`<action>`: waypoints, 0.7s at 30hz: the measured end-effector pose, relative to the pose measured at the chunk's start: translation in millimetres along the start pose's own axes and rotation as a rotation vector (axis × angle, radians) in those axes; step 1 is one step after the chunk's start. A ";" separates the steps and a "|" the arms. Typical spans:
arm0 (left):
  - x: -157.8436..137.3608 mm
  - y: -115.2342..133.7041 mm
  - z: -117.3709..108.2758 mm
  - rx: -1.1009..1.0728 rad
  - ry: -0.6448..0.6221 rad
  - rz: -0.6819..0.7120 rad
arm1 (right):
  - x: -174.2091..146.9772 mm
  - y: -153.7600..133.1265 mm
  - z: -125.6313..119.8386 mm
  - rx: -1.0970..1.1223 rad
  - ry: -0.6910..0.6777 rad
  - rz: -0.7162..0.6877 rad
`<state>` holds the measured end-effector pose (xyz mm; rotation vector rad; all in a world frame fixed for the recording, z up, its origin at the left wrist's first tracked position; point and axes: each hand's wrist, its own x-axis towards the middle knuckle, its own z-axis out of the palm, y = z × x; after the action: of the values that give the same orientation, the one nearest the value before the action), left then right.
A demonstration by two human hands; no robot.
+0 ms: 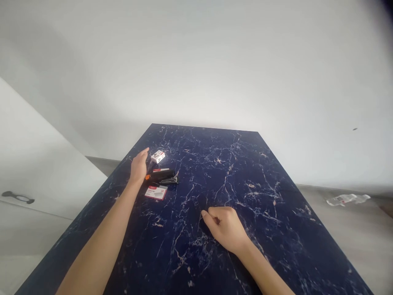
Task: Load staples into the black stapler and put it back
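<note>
My left hand [139, 166] lies at the left side of the table, fingers stretched forward, holding nothing that I can see. Just right of its fingertips stands a small white box [158, 156] with red and black print. Nearer to me is a black stapler [161, 175] with an orange part at its left end. It partly hides a red-and-white item [159, 169] behind it. A flat white-and-red box [156, 192] lies in front of the stapler. My right hand [225, 228] is curled into a fist on the table, apart from these things, with nothing visible in it.
The dark blue marbled table [245, 176] reaches to a pale wall [196, 61]. At left is a white cabinet or door with a dark handle [17, 197]. A crumpled clear plastic wrapper [346, 199] lies on the floor to the right.
</note>
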<state>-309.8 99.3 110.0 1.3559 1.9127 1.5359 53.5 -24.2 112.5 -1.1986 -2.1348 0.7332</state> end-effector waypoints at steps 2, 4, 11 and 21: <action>12.2 -0.1 6.2 0.020 -0.135 0.007 | 0.4 0.5 -0.4 0.005 -0.005 0.003; 18.1 1.6 9.9 0.037 -0.278 -0.021 | 1.4 1.4 -1.0 0.026 -0.007 0.018; 12.7 13.7 19.7 -0.118 -0.684 -0.094 | 3.9 5.8 -1.2 0.068 -0.008 0.034; -58.0 53.5 62.9 -0.064 -0.690 0.040 | 7.4 1.6 -7.5 0.018 0.205 0.097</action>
<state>-210.2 85.1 118.1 1.6237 1.3959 0.9436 56.5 -15.6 118.1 -1.3159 -1.9104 0.6404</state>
